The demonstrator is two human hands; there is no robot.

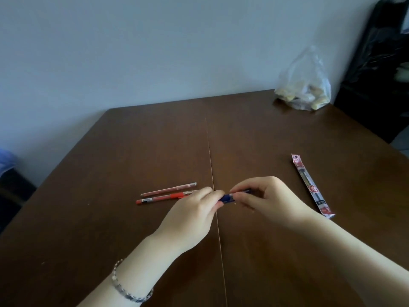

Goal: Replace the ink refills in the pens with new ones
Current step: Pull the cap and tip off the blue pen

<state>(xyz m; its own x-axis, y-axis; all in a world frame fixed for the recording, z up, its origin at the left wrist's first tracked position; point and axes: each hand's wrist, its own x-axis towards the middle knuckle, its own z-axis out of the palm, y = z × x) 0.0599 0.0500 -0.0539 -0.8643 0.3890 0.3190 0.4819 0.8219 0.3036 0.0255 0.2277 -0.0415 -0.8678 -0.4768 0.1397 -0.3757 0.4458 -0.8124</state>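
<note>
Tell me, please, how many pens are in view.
2: the red pen lies on the table; the blue pen, partly hidden, is held by the left hand and right hand.

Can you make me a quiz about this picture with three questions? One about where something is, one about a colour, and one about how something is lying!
1. Where is the plastic bag?
A) on the floor
B) at the far right corner of the table
C) on a chair

2. What colour is the pen that the left hand and right hand hold?
A) blue
B) green
C) yellow

3. How is the red pen placed?
A) standing upright
B) held in the air
C) lying flat on the table

Answers:
1 B: the bag sits on the table at its far right corner.
2 A: blue shows between the fingers.
3 C: it rests on the wood beside a red refill.
</note>
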